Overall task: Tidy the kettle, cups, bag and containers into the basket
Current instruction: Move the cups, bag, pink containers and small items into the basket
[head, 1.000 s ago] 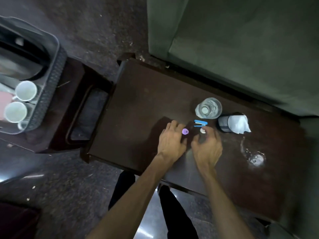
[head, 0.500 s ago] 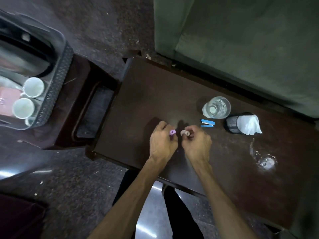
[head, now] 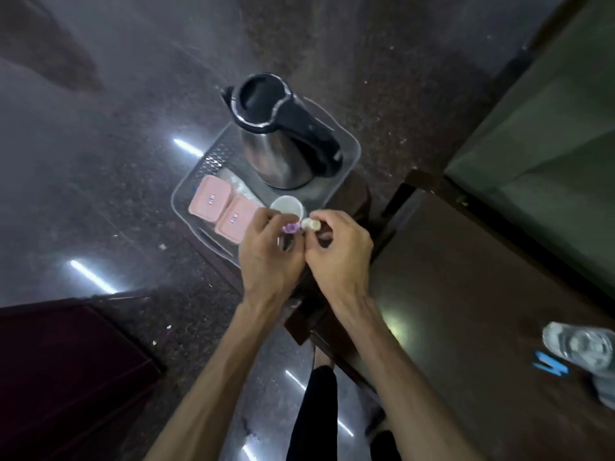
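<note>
The clear grey plastic basket (head: 213, 154) with perforated walls sits on a small dark wooden stand, and most of the things are already inside it. At its far end stands the stainless steel kettle with a black lid and handle (head: 279, 134), upright, its handle running down the side toward the basket's right rim. Along the left side lie two pink rectangular lidded containers (head: 209, 201), flat and side by side, their long sides running diagonally from the far left toward the near right; the nearer one (head: 236, 219) touches its partner. A clear plastic bag (head: 238, 186) is tucked between the containers and the kettle. A white round cup (head: 286, 205) stands mouth up just beside the nearer container, close to the kettle's base.

Both hands hover over the near right corner of the basket, knuckles almost touching. The left hand (head: 269, 254) pinches a small purple piece (head: 290, 227) between fingertips. The right hand (head: 339, 251) is closed round a small cream-white tube-like piece (head: 311, 223), whose long axis points left toward the purple one.

On the dark wooden bench (head: 466, 294) to the right, near its right edge, stands a clear drinking glass (head: 579, 344) with a small blue stapler-like object (head: 550, 365) just beside it.
</note>
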### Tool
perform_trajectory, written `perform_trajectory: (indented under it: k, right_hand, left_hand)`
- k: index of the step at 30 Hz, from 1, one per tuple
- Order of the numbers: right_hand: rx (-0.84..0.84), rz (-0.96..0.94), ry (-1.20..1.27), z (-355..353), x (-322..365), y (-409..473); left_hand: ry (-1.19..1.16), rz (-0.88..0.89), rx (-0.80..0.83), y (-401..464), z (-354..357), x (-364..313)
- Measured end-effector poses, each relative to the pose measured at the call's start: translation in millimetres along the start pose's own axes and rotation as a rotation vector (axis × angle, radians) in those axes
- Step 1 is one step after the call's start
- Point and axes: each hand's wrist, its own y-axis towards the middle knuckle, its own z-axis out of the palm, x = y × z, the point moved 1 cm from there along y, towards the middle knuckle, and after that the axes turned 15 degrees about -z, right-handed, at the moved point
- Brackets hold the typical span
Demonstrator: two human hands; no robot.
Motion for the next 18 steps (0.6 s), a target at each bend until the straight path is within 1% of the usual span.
perform_trajectory:
  k: [3,6,9,13,15,18]
  right_hand:
    - [0.034,-0.041,-0.002,58.0,28.1,43.4]
    - [0.066,0.008,0.007,103.5,35.7,69.7]
    - [0.089,0.071,0.034,127.7,30.3,75.9]
    - [0.062,0.066,0.044,118.2,13.1,51.1]
    - [0.039,0.058,0.041,102.8,2.0,33.4]
    - [-0.004,0.059,0.003,69.3,-18.8,11.8]
  left_hand:
    - [0.018,0.006,-0.068,63.3,-30.8,22.0]
    - [0.110,0.001,-0.063,106.4,-37.4,42.5]
    - [0.172,-0.016,-0.049,123.4,-33.2,61.5]
    - [0.104,-0.055,0.000,96.3,-24.7,70.7]
    - [0.059,-0.057,0.032,71.1,-16.5,66.8]
    - [-0.014,-0.023,0.128,31.5,6.1,48.5]
